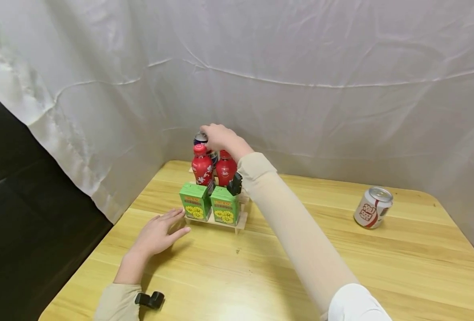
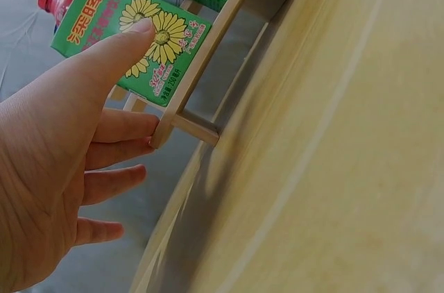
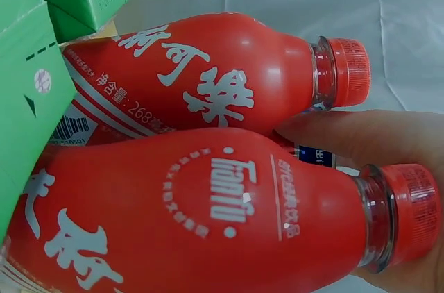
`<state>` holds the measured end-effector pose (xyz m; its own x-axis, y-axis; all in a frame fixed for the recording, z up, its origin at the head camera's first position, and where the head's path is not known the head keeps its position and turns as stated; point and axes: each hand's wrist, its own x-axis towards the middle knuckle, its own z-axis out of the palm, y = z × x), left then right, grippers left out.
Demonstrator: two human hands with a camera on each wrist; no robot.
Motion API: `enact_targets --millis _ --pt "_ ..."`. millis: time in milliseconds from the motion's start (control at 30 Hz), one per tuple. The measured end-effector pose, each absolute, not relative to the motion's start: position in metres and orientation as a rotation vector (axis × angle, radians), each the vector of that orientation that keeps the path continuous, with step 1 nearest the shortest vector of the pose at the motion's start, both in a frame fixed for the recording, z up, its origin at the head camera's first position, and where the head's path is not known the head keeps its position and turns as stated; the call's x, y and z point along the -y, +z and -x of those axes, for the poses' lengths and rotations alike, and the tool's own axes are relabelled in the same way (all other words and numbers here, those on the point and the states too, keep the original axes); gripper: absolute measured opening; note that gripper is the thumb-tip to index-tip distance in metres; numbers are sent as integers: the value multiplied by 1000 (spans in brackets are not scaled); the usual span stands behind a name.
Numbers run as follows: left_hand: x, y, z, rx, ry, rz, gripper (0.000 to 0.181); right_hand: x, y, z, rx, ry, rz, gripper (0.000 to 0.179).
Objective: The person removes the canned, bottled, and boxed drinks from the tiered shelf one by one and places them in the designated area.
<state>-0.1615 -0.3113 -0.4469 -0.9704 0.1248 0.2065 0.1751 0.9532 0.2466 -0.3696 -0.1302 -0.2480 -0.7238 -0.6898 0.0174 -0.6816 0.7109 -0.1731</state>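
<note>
A small tiered wooden rack stands on the table. Two green drink cartons with yellow flowers fill its front step. Behind them are two red bottles, and a dark blue can shows at the back. My right hand reaches over the bottles and grips another can, mostly hidden; its thumb shows behind the bottles, other fingers largely out of sight. My left hand has its fingers spread at the rack's left end, index finger against the wood, thumb over the near carton.
A white and red can stands apart on the right side of the wooden table. Pale cloth hangs behind the table and along its left, with black cloth at far left.
</note>
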Motion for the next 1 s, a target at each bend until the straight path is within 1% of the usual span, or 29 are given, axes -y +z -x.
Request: enact_targets --millis 167,433,833,1000 --pt "309 -447 161 2908 -397 234 68 128 -248 368 -2878 -277 1079 47" --pt "307 -448 161 2909 -405 232 67 126 -248 364 -2995 -224 961 46" --pt "306 -447 162 2888 -402 250 67 122 -251 361 -3202 -365 892 66" --pt "306 -447 163 2897 -398 251 68 122 -251 361 -3256 -418 877 71"
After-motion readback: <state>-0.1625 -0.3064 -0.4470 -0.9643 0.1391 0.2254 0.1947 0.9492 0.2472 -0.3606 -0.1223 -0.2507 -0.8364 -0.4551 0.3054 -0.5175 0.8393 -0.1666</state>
